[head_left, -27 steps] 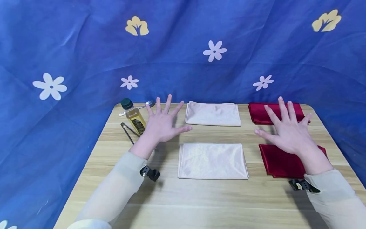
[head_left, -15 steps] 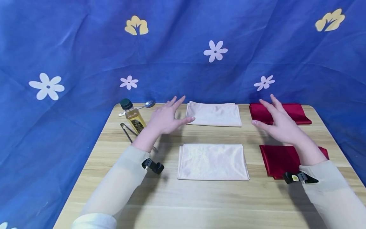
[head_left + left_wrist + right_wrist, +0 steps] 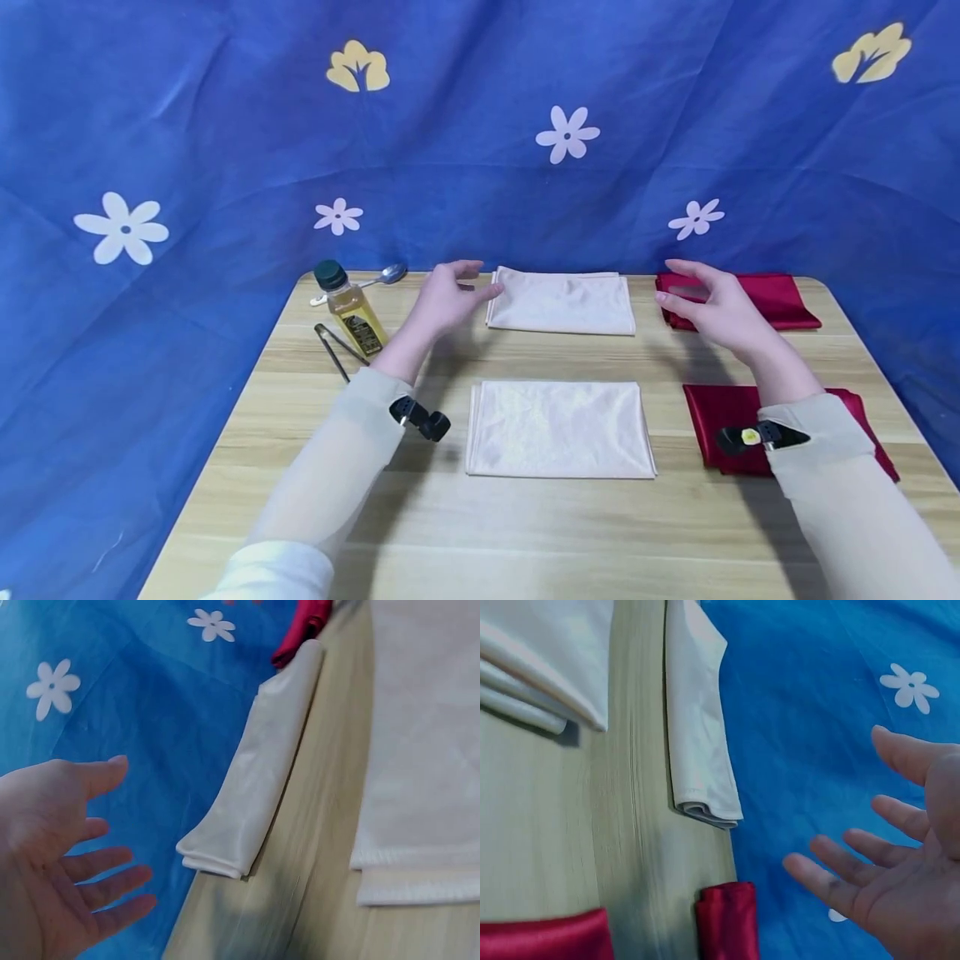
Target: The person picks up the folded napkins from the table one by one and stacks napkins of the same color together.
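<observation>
Near the back edge of the table lies a folded white satin cloth (image 3: 561,302). My left hand (image 3: 448,302) hovers just off its left end, fingers extended and holding nothing; the left wrist view shows the same palm (image 3: 45,855) apart from the cloth. On the other side, my right hand (image 3: 720,312) hangs above the table between that cloth and a folded dark red satin cloth (image 3: 776,300), partly covering the red one. Its loosely spread fingers (image 3: 832,877) hold nothing. A second folded white cloth (image 3: 561,429) lies in front, and a second red cloth (image 3: 720,417) sits partly under my right forearm.
At the left stand a green-capped bottle of yellowish liquid (image 3: 356,321), a spoon (image 3: 392,273) behind it, and metal tongs (image 3: 330,350) partly hidden by my left arm. A blue flowered curtain (image 3: 450,167) hangs behind the wooden table (image 3: 555,533).
Both hands have turned from palms down with spread fingers to palms facing inward. The left hand moved slightly right, the right hand slightly left, toward the back white cloth. The cloths stay put.
</observation>
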A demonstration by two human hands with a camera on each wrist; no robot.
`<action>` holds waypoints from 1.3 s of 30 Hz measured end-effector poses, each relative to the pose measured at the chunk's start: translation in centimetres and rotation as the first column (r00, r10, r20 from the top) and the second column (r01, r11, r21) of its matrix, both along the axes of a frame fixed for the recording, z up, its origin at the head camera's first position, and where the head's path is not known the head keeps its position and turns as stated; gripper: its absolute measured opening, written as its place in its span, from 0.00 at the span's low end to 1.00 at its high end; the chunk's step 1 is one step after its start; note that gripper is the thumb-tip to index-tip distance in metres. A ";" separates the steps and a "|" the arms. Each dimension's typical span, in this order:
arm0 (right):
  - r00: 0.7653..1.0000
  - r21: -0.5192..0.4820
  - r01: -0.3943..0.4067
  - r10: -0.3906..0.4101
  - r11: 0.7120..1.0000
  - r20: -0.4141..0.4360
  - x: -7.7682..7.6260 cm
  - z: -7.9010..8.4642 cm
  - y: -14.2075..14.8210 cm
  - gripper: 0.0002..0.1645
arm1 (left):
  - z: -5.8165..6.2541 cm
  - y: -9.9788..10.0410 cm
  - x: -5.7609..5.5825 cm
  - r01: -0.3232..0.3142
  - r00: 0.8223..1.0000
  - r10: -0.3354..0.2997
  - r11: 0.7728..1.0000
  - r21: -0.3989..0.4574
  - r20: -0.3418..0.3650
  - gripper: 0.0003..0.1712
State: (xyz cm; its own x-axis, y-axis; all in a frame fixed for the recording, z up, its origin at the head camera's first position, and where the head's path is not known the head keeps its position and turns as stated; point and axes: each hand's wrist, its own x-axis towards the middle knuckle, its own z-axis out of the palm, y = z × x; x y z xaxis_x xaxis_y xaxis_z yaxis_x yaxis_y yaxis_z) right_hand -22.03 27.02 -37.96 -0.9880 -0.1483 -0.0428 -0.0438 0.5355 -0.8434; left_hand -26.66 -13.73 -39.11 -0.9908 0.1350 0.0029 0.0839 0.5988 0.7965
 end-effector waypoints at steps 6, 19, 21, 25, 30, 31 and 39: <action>0.993 -0.211 -0.009 0.034 0.977 0.114 -1.9 -1.4 -0.4 0.38 | -0.7 0.0 -1.2 -0.081 0.990 0.058 0.980 0.183 0.129 0.32; 0.978 -0.269 0.008 0.049 0.963 0.203 -5.6 -6.0 -1.3 0.37 | -3.1 0.4 -2.5 -0.195 0.955 0.129 0.952 0.238 0.267 0.34; 0.976 -0.272 0.028 0.033 0.962 0.215 -5.9 -6.6 -1.5 0.38 | -3.5 0.4 -2.6 -0.205 0.949 0.136 0.951 0.232 0.284 0.33; 0.966 -0.282 0.089 -0.015 0.955 0.256 -6.2 -7.4 -1.7 0.40 | -4.5 0.5 -2.9 -0.229 0.931 0.135 0.939 0.257 0.338 0.32; 0.962 -0.263 0.119 -0.046 0.957 0.269 -6.5 -8.1 -2.2 0.40 | -5.1 0.9 -3.1 -0.273 0.910 0.127 0.900 0.341 0.393 0.28; 0.963 -0.239 0.125 -0.060 0.963 0.264 -6.5 -8.3 -2.3 0.40 | -5.2 1.0 -3.2 -0.279 0.907 0.127 0.895 0.349 0.401 0.27; 0.964 0.182 0.187 -0.216 0.965 0.155 -7.1 -8.1 -4.4 0.22 | -5.4 1.5 -3.6 -0.232 0.897 0.095 0.932 0.277 0.431 0.12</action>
State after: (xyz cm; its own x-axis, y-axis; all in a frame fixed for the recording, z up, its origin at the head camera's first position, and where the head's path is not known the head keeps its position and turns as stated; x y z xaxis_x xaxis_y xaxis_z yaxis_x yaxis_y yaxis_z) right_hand -29.16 22.66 -46.10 -0.9722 0.0762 -0.2214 0.2168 0.6498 -0.7286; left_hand -30.21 -12.20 -44.56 -0.9213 0.0309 -0.3876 -0.3631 0.2882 0.8861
